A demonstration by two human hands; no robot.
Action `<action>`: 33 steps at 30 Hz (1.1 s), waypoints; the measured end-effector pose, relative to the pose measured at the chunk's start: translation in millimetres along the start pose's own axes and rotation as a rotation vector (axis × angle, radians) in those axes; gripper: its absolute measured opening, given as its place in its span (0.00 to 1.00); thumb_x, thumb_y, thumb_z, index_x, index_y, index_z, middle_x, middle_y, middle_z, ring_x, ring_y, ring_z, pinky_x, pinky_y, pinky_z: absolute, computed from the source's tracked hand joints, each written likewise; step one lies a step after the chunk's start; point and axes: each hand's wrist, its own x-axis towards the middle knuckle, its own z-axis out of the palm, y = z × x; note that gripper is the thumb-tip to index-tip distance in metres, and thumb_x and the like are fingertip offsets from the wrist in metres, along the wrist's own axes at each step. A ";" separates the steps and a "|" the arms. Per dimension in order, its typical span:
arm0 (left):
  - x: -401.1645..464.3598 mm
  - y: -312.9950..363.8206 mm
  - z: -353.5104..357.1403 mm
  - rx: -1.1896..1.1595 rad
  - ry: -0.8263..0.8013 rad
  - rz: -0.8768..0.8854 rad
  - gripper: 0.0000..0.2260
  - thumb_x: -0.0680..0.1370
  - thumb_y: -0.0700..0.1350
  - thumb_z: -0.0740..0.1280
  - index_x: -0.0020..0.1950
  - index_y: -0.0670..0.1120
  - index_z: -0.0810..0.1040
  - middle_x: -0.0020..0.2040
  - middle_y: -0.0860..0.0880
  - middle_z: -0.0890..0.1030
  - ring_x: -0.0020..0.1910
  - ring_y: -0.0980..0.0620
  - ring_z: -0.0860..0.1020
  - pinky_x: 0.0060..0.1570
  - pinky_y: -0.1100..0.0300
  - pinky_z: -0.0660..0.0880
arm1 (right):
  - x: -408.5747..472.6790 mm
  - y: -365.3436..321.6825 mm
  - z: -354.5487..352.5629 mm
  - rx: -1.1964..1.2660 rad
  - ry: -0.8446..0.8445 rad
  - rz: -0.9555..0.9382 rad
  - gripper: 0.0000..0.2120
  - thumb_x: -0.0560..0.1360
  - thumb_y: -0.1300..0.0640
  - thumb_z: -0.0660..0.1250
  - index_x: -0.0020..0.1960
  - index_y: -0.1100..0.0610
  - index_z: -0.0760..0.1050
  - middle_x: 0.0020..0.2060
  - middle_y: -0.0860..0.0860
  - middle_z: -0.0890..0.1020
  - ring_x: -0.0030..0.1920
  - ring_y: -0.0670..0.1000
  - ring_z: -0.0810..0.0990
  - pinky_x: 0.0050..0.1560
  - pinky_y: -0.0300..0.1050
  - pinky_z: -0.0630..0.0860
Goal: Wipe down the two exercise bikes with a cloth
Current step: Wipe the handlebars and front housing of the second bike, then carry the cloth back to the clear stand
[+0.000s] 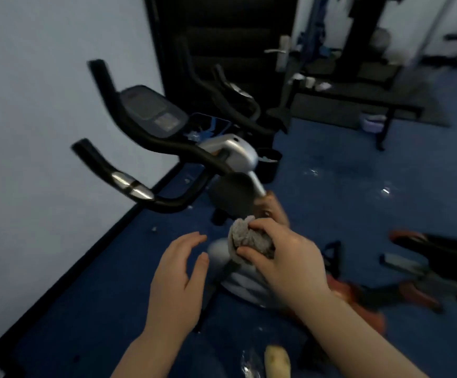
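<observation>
A silver and black exercise bike (230, 151) stands by the white wall, its black handlebars (129, 186) and console (151, 110) toward the left. A second bike's handlebars (233, 96) show behind it, near the dark door. My right hand (284, 255) is shut on a crumpled grey cloth (249, 237), held over the silver frame just below the bike's stem. My left hand (178, 271) hovers open beside the cloth, fingers apart, holding nothing. The bike's lower body is partly hidden by my hands.
A black bin (268, 165) stands behind the bike. A black bench (358, 102) with small items and a weight rack fill the back right. Red and black equipment (426, 268) lies on the blue floor at right. The white wall (31, 132) is close on the left.
</observation>
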 end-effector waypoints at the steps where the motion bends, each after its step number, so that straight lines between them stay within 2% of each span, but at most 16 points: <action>1: -2.8 4.0 10.6 0.027 -0.066 0.030 0.12 0.79 0.50 0.60 0.62 0.58 0.73 0.63 0.65 0.72 0.63 0.68 0.68 0.63 0.64 0.67 | -14.4 11.5 -7.9 -0.035 0.006 0.056 0.20 0.67 0.41 0.72 0.57 0.44 0.75 0.48 0.42 0.82 0.46 0.46 0.80 0.37 0.32 0.65; 7: -22.8 60.1 90.4 0.105 -0.372 0.296 0.13 0.79 0.48 0.61 0.63 0.55 0.74 0.64 0.60 0.72 0.64 0.63 0.68 0.62 0.62 0.66 | -105.5 87.6 -70.5 -0.179 0.108 0.377 0.19 0.68 0.41 0.71 0.57 0.42 0.74 0.52 0.40 0.79 0.55 0.45 0.75 0.45 0.39 0.70; 9: -38.1 84.5 118.1 0.106 -0.450 0.371 0.14 0.79 0.49 0.60 0.64 0.54 0.73 0.66 0.59 0.72 0.65 0.60 0.68 0.65 0.59 0.67 | -139.2 111.1 -89.6 -0.190 0.131 0.468 0.20 0.68 0.42 0.71 0.58 0.43 0.74 0.53 0.40 0.78 0.56 0.46 0.74 0.46 0.39 0.70; 13: -77.5 125.4 170.7 0.154 -0.560 0.480 0.15 0.78 0.49 0.61 0.65 0.54 0.73 0.66 0.60 0.71 0.66 0.59 0.68 0.66 0.60 0.65 | -208.2 150.9 -129.5 -0.207 0.194 0.612 0.20 0.68 0.43 0.71 0.58 0.43 0.74 0.53 0.39 0.77 0.57 0.44 0.73 0.45 0.39 0.72; 18: -135.9 175.8 252.4 0.183 -0.618 0.482 0.14 0.78 0.48 0.62 0.64 0.52 0.74 0.65 0.56 0.72 0.64 0.54 0.70 0.64 0.56 0.68 | -300.9 213.1 -191.4 -0.295 0.247 0.754 0.17 0.69 0.43 0.71 0.56 0.43 0.74 0.53 0.40 0.77 0.56 0.44 0.72 0.41 0.39 0.69; 22: -192.7 221.5 317.6 0.144 -0.581 0.456 0.14 0.78 0.48 0.62 0.63 0.51 0.74 0.64 0.56 0.73 0.63 0.54 0.71 0.59 0.62 0.65 | -369.4 267.8 -245.3 -0.335 0.198 0.806 0.17 0.70 0.43 0.70 0.57 0.42 0.73 0.54 0.39 0.76 0.58 0.44 0.71 0.41 0.39 0.70; 25: -224.5 249.3 359.2 0.110 -0.596 0.401 0.14 0.78 0.48 0.62 0.63 0.51 0.74 0.65 0.55 0.73 0.64 0.54 0.71 0.61 0.60 0.66 | -406.4 304.5 -280.1 -0.364 0.149 0.829 0.16 0.70 0.43 0.70 0.56 0.42 0.73 0.52 0.38 0.76 0.56 0.43 0.71 0.39 0.39 0.69; 29: -251.4 275.1 400.1 0.107 -0.624 0.367 0.12 0.78 0.46 0.63 0.61 0.50 0.76 0.63 0.54 0.74 0.63 0.54 0.71 0.60 0.58 0.69 | -434.3 347.6 -322.4 -0.348 0.147 0.868 0.13 0.69 0.44 0.71 0.52 0.43 0.74 0.47 0.40 0.76 0.51 0.44 0.72 0.36 0.41 0.67; 33: -246.3 298.1 432.6 0.141 -0.598 0.363 0.12 0.77 0.46 0.63 0.60 0.50 0.77 0.63 0.54 0.75 0.60 0.52 0.74 0.58 0.54 0.73 | -431.7 389.0 -347.4 -0.313 0.170 0.852 0.13 0.69 0.43 0.71 0.51 0.43 0.74 0.44 0.39 0.73 0.49 0.42 0.69 0.34 0.40 0.66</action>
